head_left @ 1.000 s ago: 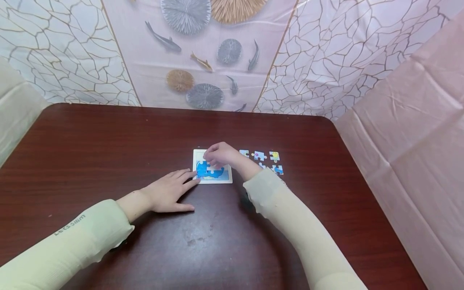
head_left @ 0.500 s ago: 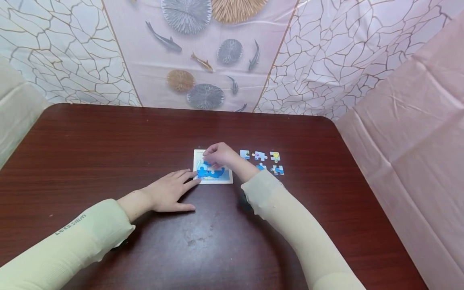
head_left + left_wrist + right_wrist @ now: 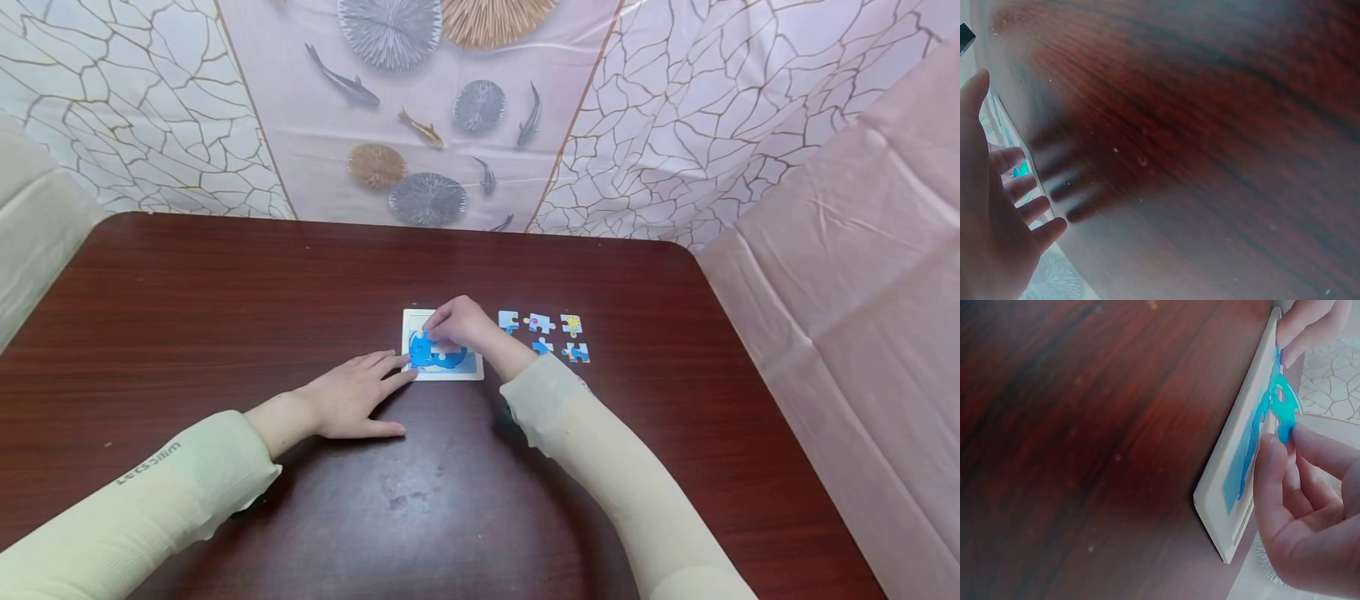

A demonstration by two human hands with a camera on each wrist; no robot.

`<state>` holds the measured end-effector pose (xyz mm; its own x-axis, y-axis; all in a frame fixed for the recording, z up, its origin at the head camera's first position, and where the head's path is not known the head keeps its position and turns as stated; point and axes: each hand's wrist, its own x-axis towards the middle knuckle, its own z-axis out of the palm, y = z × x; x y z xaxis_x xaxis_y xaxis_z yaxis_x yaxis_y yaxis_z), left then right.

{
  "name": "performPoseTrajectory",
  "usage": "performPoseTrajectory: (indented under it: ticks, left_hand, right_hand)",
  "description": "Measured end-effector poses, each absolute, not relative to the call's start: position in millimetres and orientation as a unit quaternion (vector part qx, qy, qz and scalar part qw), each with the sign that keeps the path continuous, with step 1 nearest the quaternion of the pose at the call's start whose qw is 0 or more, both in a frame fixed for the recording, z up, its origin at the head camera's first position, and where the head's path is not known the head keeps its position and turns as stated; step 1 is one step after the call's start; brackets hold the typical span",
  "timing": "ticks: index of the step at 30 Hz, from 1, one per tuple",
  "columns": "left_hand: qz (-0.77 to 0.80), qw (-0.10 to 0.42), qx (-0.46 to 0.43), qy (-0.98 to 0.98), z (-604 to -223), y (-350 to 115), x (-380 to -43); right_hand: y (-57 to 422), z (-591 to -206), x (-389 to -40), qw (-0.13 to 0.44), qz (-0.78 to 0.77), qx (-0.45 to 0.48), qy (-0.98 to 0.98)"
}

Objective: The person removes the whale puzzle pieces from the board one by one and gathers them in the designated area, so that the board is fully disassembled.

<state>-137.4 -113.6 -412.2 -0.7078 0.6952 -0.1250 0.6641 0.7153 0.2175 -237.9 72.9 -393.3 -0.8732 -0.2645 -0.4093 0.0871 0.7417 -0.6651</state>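
Note:
A small jigsaw puzzle in a white-rimmed tray (image 3: 450,378) lies mid-table, its lower part showing a blue picture. My right hand (image 3: 461,322) is over the tray. In the right wrist view, its thumb and index finger pinch a blue jigsaw piece (image 3: 1285,407) at one end, tilted against the tray's picture. Whether the piece sits in its place cannot be told. My left hand (image 3: 351,397) lies spread on the table at the left, its fingertips touching the tray's left edge. Part of the puzzle is hidden under my right hand.
Several loose jigsaw pieces lie right of the tray, among them one with a yellow sun (image 3: 572,322), one with a pink swirl (image 3: 539,322) and a blue one (image 3: 577,353). Patterned cloth (image 3: 480,192) hangs behind the dark wooden table (image 3: 225,283).
My right hand has brought the blue jigsaw piece down against the upper left of the puzzle, where it now joins the blue picture. My left hand has stayed put.

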Motion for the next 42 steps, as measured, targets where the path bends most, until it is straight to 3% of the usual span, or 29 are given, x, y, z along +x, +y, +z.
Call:
performPoseTrajectory:
  ticks: [15, 28, 42]
  left_hand:
    - [0.085, 0.084, 0.390, 0.913, -413.6, -111.2, -136.3]
    - [0.097, 0.106, 0.380, 0.914, -407.3, -105.7, -139.6]
    - [0.095, 0.099, 0.385, 0.913, -407.1, -106.7, -139.3]
  right_hand:
    - [90.8, -391.4, -243.1, 0.267, -0.411, -0.021, 0.871]
    - [126.8, -383.6, -248.8, 0.291, -0.423, 0.003, 0.858]
    - [158.9, -378.8, -249.1, 0.283, -0.370, 0.007, 0.885]
